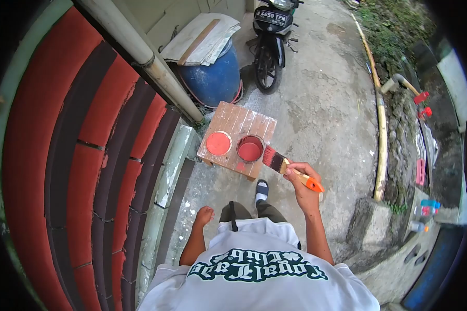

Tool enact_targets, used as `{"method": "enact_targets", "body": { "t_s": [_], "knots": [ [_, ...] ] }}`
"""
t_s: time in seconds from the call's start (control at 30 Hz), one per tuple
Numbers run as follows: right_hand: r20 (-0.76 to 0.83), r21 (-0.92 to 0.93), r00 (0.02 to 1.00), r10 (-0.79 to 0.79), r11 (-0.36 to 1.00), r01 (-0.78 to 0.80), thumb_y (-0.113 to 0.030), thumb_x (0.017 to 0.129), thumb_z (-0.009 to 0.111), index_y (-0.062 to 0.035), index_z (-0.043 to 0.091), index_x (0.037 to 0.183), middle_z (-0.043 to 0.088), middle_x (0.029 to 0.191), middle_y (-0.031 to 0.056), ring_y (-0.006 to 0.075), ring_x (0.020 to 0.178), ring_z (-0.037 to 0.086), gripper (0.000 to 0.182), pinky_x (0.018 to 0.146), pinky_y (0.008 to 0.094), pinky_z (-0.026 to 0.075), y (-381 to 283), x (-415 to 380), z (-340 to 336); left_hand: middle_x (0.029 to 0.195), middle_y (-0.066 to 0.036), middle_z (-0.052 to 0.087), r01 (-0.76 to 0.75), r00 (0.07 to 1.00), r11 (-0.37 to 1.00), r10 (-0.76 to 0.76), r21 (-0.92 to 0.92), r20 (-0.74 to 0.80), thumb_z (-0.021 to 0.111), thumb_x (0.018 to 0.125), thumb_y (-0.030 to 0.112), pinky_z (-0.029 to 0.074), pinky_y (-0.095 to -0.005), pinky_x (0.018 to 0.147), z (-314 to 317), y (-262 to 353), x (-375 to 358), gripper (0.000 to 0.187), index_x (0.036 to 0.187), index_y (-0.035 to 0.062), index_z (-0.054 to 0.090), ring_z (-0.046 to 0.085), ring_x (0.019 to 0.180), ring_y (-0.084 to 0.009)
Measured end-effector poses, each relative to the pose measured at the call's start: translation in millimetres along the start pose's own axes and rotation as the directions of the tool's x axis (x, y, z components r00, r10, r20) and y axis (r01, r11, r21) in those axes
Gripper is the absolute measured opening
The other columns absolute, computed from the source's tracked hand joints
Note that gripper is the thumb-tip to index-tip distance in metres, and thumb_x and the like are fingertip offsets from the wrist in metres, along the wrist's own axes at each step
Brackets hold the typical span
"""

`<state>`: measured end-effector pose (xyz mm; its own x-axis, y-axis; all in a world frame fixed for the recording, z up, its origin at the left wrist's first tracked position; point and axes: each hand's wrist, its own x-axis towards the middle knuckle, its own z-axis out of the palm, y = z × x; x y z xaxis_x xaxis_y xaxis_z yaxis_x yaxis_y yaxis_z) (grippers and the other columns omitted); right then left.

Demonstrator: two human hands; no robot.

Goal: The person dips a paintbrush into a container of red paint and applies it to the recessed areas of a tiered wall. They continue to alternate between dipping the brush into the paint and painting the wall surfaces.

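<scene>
In my right hand [302,182] is a paintbrush [285,165] with a wooden handle, an orange end and bristles coated in red paint. Its bristles are just right of an open paint can [250,149] with red paint inside. Beside that can lies a round lid [218,143] with red paint on it. Both rest on a small wooden stool [238,119] spattered with paint. My left hand [205,215] hangs low near my side, its fingers curled in with nothing visible in them.
To the left rises a wall [88,192] of red and dark brown bands, with a pale pipe [155,67] beside it. Behind the stool stand a blue barrel [213,72] and a parked motorbike [269,49]. Bottles [428,207] and a bamboo pole [381,140] are to the right.
</scene>
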<state>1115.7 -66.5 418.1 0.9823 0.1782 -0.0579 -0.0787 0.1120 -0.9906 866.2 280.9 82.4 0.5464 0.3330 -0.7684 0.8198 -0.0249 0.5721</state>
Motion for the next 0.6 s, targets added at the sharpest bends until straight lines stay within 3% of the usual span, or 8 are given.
{"method": "enact_targets", "body": {
  "t_s": [0.07,0.33,0.43,0.6],
  "knots": [
    [0.038,-0.035,0.998,0.049,0.998,-0.048,-0.013,0.098,0.074,0.0002,0.072,0.108,0.076,0.113,0.0129,0.0113,0.093,0.069,0.017,0.081,0.0256,0.055,10.9,43.1,-6.1,0.096,-0.012,0.071,-0.022,0.999,0.997,0.019,-0.072,-0.044,0.059,0.101,0.014,0.062,-0.0329,0.071,9.0,26.7,12.8,0.016,0.105,0.0001,0.066,0.072,0.087,-0.0188],
    [0.161,-0.315,0.961,0.223,0.935,-0.165,-0.022,0.096,0.078,-0.0007,0.078,0.103,0.077,0.083,0.0055,0.0094,0.071,0.068,0.022,0.068,0.0254,0.055,113.0,154.9,-13.1,0.097,-0.013,0.072,-0.088,0.995,0.993,0.083,-0.085,-0.056,0.059,0.102,0.014,0.061,-0.0332,0.073,31.0,89.8,18.8,0.016,0.106,0.0002,0.067,0.071,0.086,-0.0193],
    [0.187,-0.359,0.899,0.395,0.88,-0.312,-0.026,0.095,0.08,-0.0006,0.077,0.106,0.076,0.087,0.0064,0.011,0.078,0.072,0.028,0.067,0.0265,0.06,136.5,173.3,-7.9,0.095,-0.013,0.073,-0.083,0.995,0.992,0.077,-0.095,-0.062,0.059,0.102,0.014,0.06,-0.033,0.072,36.7,79.0,28.0,0.017,0.106,0.0004,0.068,0.071,0.084,-0.0195],
    [0.191,-0.461,0.904,0.382,0.848,-0.261,-0.019,0.094,0.075,-0.002,0.079,0.108,0.078,0.088,0.0057,0.0115,0.077,0.072,0.022,0.066,0.0263,0.06,209.0,193.8,0.4,0.092,-0.012,0.074,0.061,0.998,0.997,-0.063,-0.048,-0.024,0.058,0.102,0.016,0.059,-0.0325,0.071,36.4,69.9,23.1,0.019,0.106,0.0004,0.068,0.071,0.079,-0.0198]
  ]
}}
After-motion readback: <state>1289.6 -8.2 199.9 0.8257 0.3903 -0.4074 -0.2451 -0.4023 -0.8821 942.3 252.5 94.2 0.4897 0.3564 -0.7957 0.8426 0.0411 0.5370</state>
